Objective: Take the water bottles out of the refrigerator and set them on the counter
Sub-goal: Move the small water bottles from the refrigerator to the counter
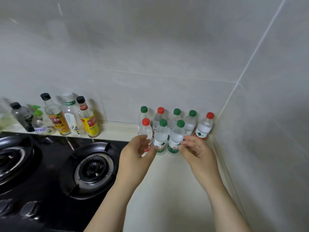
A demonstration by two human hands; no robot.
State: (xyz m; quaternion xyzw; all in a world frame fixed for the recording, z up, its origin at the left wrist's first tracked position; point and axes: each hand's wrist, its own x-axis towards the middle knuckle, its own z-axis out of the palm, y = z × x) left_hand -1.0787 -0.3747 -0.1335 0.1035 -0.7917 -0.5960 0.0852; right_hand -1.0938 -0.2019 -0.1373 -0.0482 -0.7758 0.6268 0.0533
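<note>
Several small water bottles with red or green caps stand upright in two rows on the cream counter [168,178], in the corner by the tiled walls. My left hand [136,152] hovers in front of the front-left red-capped bottle [145,129], its fingers loosely curved with a gap to the thumb and gripping nothing. My right hand [196,147] is beside the front-right green-capped bottle [177,136], relaxed fingertips at its label. Between the two stands another green-capped bottle [161,134]. The refrigerator is out of view.
A black gas stove [50,173] with two burners fills the left side. Behind it along the wall stand condiment bottles [71,118], some with black caps. A tiled wall [267,131] closes the counter on the right.
</note>
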